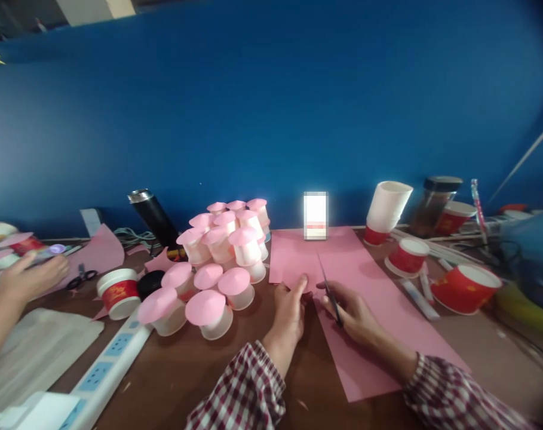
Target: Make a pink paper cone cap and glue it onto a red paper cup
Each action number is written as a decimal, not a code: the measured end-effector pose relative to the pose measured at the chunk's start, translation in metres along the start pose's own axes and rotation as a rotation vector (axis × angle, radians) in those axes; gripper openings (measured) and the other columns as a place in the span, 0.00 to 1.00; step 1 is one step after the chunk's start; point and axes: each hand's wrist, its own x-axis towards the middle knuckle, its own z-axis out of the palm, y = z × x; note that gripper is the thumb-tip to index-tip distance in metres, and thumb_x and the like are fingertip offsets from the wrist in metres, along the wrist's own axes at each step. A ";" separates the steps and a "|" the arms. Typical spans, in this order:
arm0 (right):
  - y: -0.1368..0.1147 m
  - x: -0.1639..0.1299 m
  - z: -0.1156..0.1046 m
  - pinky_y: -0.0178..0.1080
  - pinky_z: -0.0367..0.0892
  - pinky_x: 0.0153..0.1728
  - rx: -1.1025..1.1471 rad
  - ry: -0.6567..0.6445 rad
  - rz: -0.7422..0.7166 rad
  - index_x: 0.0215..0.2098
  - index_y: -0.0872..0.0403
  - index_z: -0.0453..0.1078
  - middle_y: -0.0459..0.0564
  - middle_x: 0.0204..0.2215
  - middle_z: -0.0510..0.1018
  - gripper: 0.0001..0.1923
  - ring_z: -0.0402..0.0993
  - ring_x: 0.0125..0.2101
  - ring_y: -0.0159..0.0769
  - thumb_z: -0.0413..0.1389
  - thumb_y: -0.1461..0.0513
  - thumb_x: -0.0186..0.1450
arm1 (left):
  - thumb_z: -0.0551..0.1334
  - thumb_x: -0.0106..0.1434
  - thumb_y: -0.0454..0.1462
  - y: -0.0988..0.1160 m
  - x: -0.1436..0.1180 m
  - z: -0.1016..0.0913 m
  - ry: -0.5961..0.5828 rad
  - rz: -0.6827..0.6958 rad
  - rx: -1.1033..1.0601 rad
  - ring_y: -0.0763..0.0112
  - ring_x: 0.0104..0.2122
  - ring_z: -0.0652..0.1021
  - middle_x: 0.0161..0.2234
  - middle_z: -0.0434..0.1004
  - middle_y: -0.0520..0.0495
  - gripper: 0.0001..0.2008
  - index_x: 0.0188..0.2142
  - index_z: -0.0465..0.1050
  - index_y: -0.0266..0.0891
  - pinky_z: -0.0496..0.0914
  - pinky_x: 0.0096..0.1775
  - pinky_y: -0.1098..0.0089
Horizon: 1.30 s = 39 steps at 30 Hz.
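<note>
In the head view, my right hand [354,310] grips a pair of scissors [328,288], its blade pointing up and away from me over the pink paper. My left hand [290,316] pinches a piece of pink paper [293,272] at its near edge, thumb on top, close to the scissors. Under my right hand lies a long sheet of pink paper [374,340], flat on the brown table [253,364]. To the left of my hands stand several upturned paper cups, each topped with a pink paper cone [206,306].
A co-worker's hand [33,278] is at the left, near other scissors [82,277]. A power strip [112,358], a red-and-white cup [119,292] and a black flask [152,215] are on that side. Stacked white cups [387,206], red cups [467,289] and markers [419,300] stand right.
</note>
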 end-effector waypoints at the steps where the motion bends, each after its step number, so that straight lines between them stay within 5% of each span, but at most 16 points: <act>1: 0.000 0.000 0.000 0.32 0.62 0.23 -0.002 -0.011 0.005 0.48 0.58 0.66 0.48 0.27 0.74 0.25 0.66 0.24 0.30 0.54 0.48 0.61 | 0.71 0.45 0.41 0.000 0.000 0.000 -0.010 0.012 -0.004 0.73 0.24 0.76 0.28 0.76 0.50 0.20 0.35 0.68 0.36 0.69 0.29 0.71; 21: 0.005 -0.001 0.001 0.31 0.61 0.23 0.029 -0.051 -0.006 0.48 0.56 0.67 0.46 0.27 0.72 0.22 0.63 0.24 0.29 0.54 0.51 0.62 | 0.71 0.45 0.46 -0.003 0.002 -0.004 -0.105 0.005 0.020 0.71 0.21 0.75 0.24 0.74 0.51 0.20 0.32 0.69 0.35 0.69 0.28 0.69; 30: -0.002 0.000 0.001 0.31 0.57 0.22 0.033 -0.067 -0.023 0.36 0.57 0.68 0.44 0.24 0.69 0.18 0.59 0.22 0.27 0.55 0.50 0.61 | 0.70 0.48 0.42 -0.002 0.000 -0.004 -0.111 0.027 0.025 0.68 0.25 0.77 0.27 0.75 0.49 0.18 0.35 0.70 0.35 0.71 0.29 0.68; 39: -0.003 0.000 0.000 0.32 0.61 0.28 -0.028 -0.067 -0.072 0.41 0.58 0.69 0.47 0.27 0.73 0.18 0.65 0.28 0.31 0.54 0.51 0.63 | 0.69 0.49 0.41 -0.004 0.000 -0.005 -0.102 0.028 0.020 0.68 0.26 0.77 0.28 0.75 0.48 0.17 0.35 0.69 0.35 0.70 0.30 0.67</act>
